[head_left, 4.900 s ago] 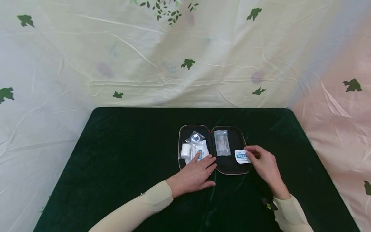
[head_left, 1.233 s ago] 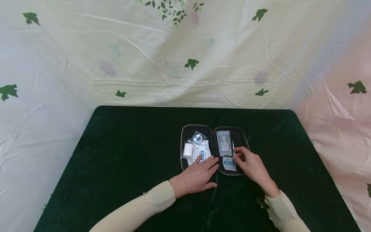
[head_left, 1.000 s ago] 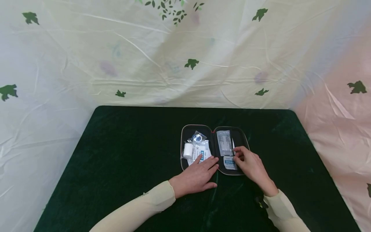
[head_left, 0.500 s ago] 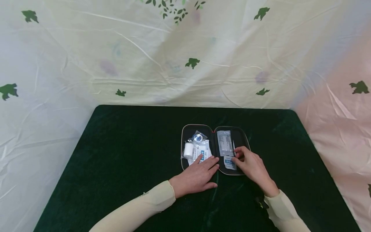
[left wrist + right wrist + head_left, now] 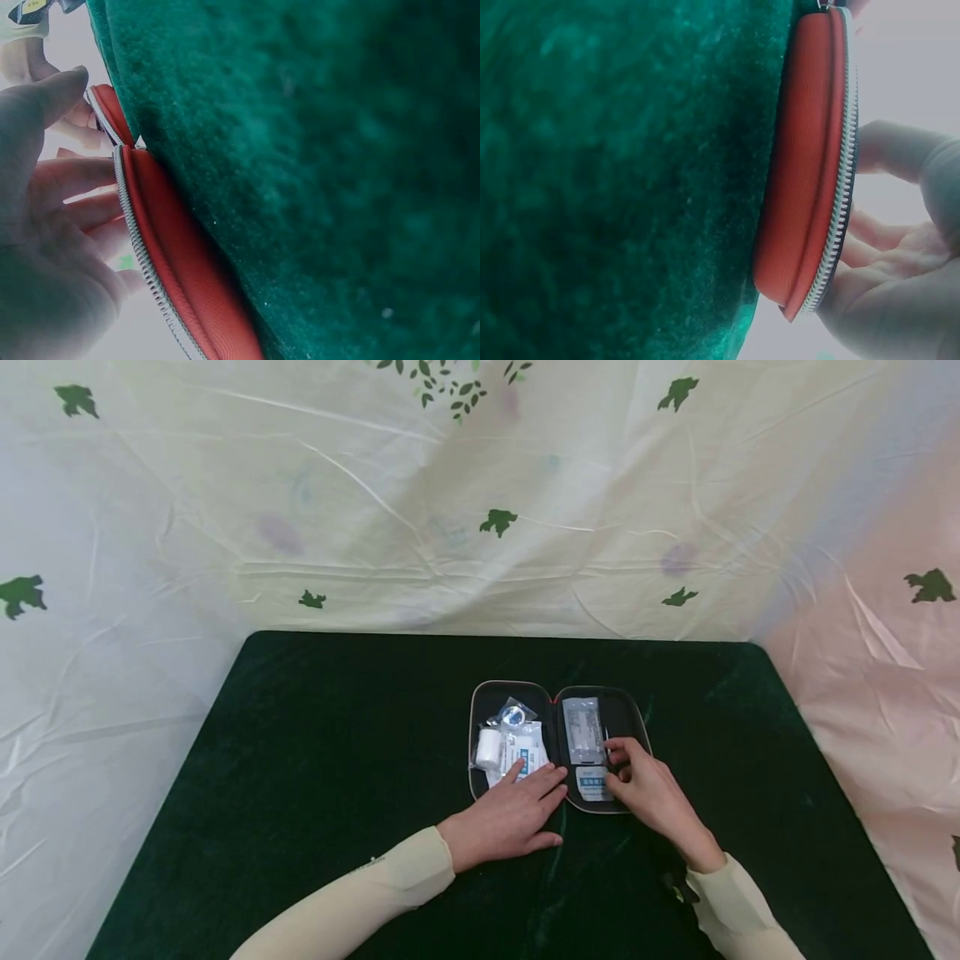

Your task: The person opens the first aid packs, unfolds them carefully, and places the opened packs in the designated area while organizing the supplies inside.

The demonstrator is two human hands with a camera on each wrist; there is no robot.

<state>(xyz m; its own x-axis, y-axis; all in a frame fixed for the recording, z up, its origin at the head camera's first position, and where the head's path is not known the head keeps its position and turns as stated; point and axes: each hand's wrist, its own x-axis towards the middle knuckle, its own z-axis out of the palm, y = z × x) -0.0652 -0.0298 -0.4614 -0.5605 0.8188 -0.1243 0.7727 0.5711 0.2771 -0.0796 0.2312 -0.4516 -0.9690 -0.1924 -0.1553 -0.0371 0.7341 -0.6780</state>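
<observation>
An unfolded zip case (image 5: pixel 622 714) lies on the table, black inside; both wrist views show its red outside. My left hand (image 5: pixel 506 814) rests flat over the front of its left half, fingers spread, fingertips on white-and-blue packets (image 5: pixel 528 743). In the right half, a clear-wrapped packet (image 5: pixel 582 731) lies behind a small white-and-blue packet (image 5: pixel 591 783). My right hand (image 5: pixel 648 789) reaches in from the right. Its thumb tip is at the small packet's right edge, and its index finger is bent farther back, apart from the thumb. The case edge hides its fingertips in the right wrist view (image 5: pixel 900 247).
The case's left half also holds a white roll (image 5: pixel 488 748) and a round item in clear wrap (image 5: pixel 513 717). A dark green cloth covers the table (image 5: pixel 337 735). Pale patterned fabric (image 5: pixel 390 527) hangs behind and at both sides.
The right hand has moved left from the case's right edge, and the small packet it pinched now lies below the clear-wrapped one. Lately its thumb and index finger have spread apart. The left hand stays put.
</observation>
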